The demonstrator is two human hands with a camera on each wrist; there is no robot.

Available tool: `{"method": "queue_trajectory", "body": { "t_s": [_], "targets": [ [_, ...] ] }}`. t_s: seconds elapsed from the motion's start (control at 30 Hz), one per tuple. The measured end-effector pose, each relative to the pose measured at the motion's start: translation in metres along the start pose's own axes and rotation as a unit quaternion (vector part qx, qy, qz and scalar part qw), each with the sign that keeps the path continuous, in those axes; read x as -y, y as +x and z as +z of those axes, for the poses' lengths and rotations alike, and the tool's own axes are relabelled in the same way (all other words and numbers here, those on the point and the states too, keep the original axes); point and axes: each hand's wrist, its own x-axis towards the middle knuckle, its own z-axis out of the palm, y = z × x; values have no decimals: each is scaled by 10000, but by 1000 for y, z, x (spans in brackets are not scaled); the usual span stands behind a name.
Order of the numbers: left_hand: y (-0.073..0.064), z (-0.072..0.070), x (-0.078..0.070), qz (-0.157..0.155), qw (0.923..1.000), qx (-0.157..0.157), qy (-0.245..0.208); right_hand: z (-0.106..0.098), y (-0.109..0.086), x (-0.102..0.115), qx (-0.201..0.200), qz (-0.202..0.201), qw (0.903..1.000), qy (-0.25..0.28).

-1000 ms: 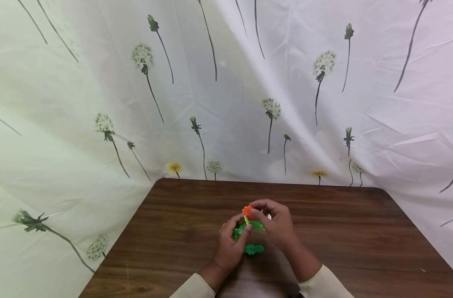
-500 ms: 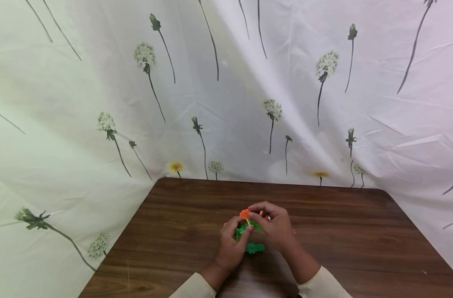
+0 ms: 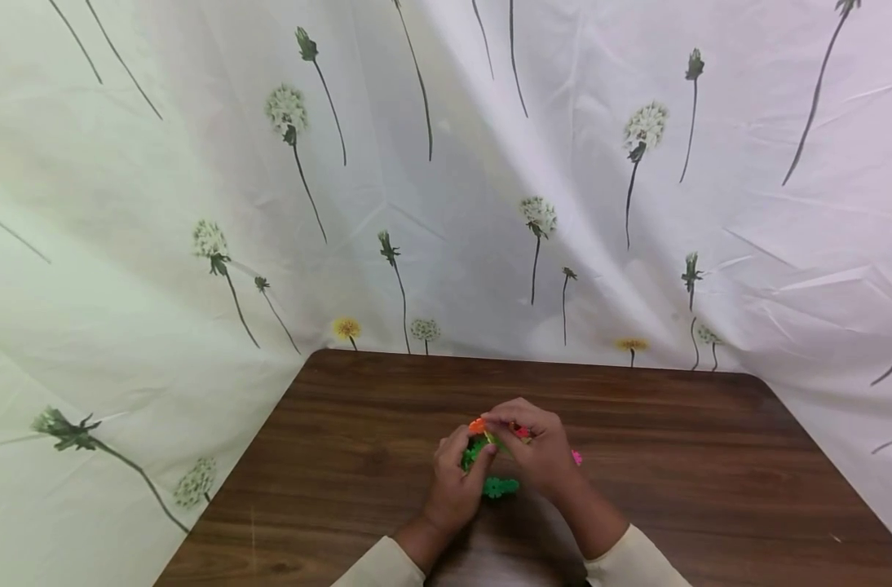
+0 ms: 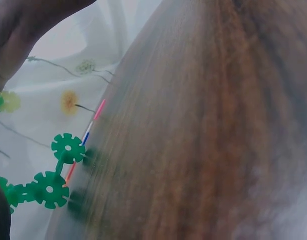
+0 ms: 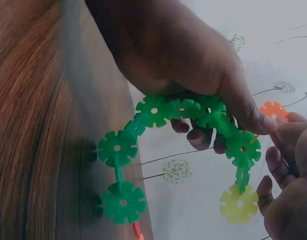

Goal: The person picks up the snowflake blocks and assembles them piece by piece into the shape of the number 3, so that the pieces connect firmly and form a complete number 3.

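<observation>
In the head view my left hand (image 3: 449, 481) holds a curved chain of green notched plastic discs (image 3: 474, 451), interlocking snowflake-disc toys. The right wrist view shows this chain as an arch, with a yellow-green disc (image 5: 238, 203) at one end, near my right hand's fingers. An orange disc (image 5: 273, 109) sits above the left thumb tip, at the fingertips of my right hand (image 3: 541, 448), which pinches there. How the orange disc joins the chain is hidden by the fingers. The chain's lower green discs (image 3: 499, 487) show below the hands.
Pink and red pieces (image 3: 576, 457) lie on the brown wooden table (image 3: 373, 456) behind the right hand, partly covered by it. A white cloth with printed dandelions (image 3: 461, 244) hangs around the table's back and sides.
My right hand has shifted slightly left and the orange disc has moved left, looking flatter. A pink piece has come into sight beyond the right wrist. The left hand stays nearly still.
</observation>
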Motion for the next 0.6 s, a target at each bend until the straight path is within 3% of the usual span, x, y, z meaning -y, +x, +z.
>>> {"method": "queue_trajectory", "body": {
  "t_s": [0.2,0.33,0.6],
  "targets": [
    [-1,0,0,-100,9998,60,182,1,0,-3,-16,-345,9994,57],
    [1,-1,-1,-6,9995,1,313,2,0,-3,-65,-664,9978,-65],
    [0,-2,0,-36,9992,12,409,4,-1,-11,-163,-797,9966,-119]
  ]
}}
